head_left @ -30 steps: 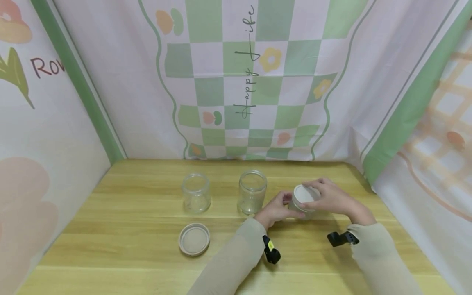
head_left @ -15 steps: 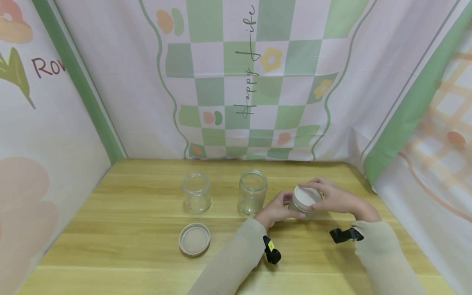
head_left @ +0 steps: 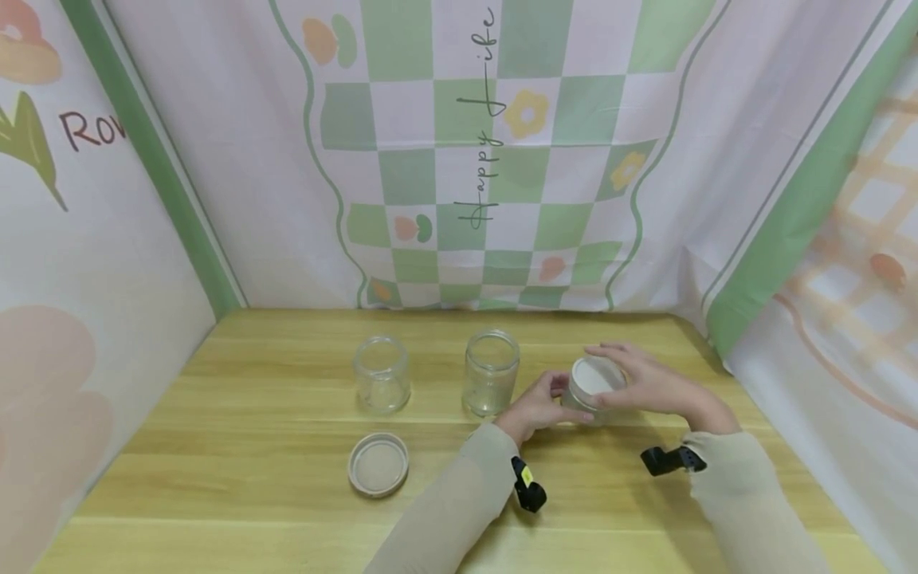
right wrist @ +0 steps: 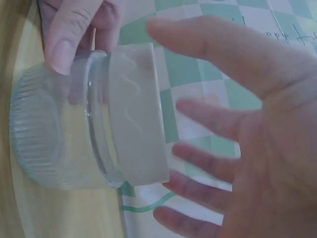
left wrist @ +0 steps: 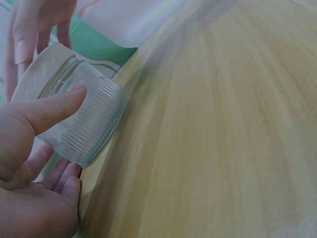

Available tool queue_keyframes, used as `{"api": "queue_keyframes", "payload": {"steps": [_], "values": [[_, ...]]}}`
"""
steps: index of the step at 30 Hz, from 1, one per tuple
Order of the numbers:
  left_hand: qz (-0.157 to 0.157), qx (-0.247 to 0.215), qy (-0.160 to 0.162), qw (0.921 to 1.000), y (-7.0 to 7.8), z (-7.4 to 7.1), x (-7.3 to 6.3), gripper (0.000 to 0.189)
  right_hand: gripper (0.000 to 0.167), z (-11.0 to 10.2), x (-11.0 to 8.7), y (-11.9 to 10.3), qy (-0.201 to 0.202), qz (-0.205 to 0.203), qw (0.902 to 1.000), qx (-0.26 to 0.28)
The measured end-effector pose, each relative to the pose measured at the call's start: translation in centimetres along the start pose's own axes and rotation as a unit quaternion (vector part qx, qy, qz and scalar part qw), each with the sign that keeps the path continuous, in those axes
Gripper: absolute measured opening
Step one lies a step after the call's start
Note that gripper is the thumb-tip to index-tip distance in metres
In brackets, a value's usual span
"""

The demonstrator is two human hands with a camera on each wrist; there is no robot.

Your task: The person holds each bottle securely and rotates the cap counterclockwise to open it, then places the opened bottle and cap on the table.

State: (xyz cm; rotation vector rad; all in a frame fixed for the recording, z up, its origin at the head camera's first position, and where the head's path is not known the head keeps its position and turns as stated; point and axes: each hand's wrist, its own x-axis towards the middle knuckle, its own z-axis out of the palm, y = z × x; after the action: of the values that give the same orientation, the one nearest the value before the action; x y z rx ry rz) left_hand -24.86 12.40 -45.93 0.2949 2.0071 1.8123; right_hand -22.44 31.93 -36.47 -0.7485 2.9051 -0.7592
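A ribbed clear glass jar (left wrist: pixel 99 114) stands at the right of the table, capped with a pale lid (right wrist: pixel 138 114). My left hand (head_left: pixel 538 408) holds its side, thumb on the near face and fingers round behind. Around the lid, my right hand (head_left: pixel 656 387) has its fingers spread; in the right wrist view the fingers (right wrist: pixel 208 119) are extended and a gap shows between them and the lid's top.
Two open glass jars stand to the left, a taller jar (head_left: pixel 491 375) in the middle and a shorter jar (head_left: pixel 382 375) farther left. Another lid (head_left: pixel 378 466) lies on the wooden table (head_left: pixel 237 478), inner side up. Printed curtains (head_left: pixel 287 263) enclose the back and sides.
Half a second ago my right fingers were closed round the lid's rim; now they have spread off it. The left hand and its jar have stayed in place.
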Motion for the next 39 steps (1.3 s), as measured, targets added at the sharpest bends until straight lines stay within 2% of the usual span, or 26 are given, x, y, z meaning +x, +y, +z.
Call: {"api": "queue_keyframes", "payload": {"steps": [4, 9, 14, 21, 31, 39], "values": [[0.003, 0.000, -0.001, 1.0000, 0.1, 0.0, 0.0, 0.067, 0.081, 0.4, 0.2, -0.6, 0.021, 0.043, 0.9985, -0.028], [0.003, 0.002, -0.001, 1.0000, 0.5, 0.0, -0.4, 0.067, 0.088, 0.8, 0.4, -1.4, 0.037, 0.102, 0.9921, -0.063], [0.000, 0.003, 0.001, 1.0000, 0.7, 0.1, -0.6, 0.066, 0.092, 1.0, 0.5, -1.9, 0.045, 0.132, 0.9865, -0.086], [-0.001, 0.008, 0.004, 1.0000, 0.6, 0.2, -0.4, 0.066, 0.093, 1.2, 0.3, -2.1, 0.050, 0.128, 0.9866, -0.088], [-0.004, 0.012, 0.003, 0.9999, 0.4, 0.1, -0.4, 0.068, 0.087, 1.5, 0.3, -1.8, 0.053, 0.106, 0.9901, -0.076], [-0.001, 0.011, 0.002, 0.9999, 0.5, 0.1, -0.4, 0.067, 0.084, 1.1, 0.3, -1.2, 0.041, 0.075, 0.9956, -0.038]]}}
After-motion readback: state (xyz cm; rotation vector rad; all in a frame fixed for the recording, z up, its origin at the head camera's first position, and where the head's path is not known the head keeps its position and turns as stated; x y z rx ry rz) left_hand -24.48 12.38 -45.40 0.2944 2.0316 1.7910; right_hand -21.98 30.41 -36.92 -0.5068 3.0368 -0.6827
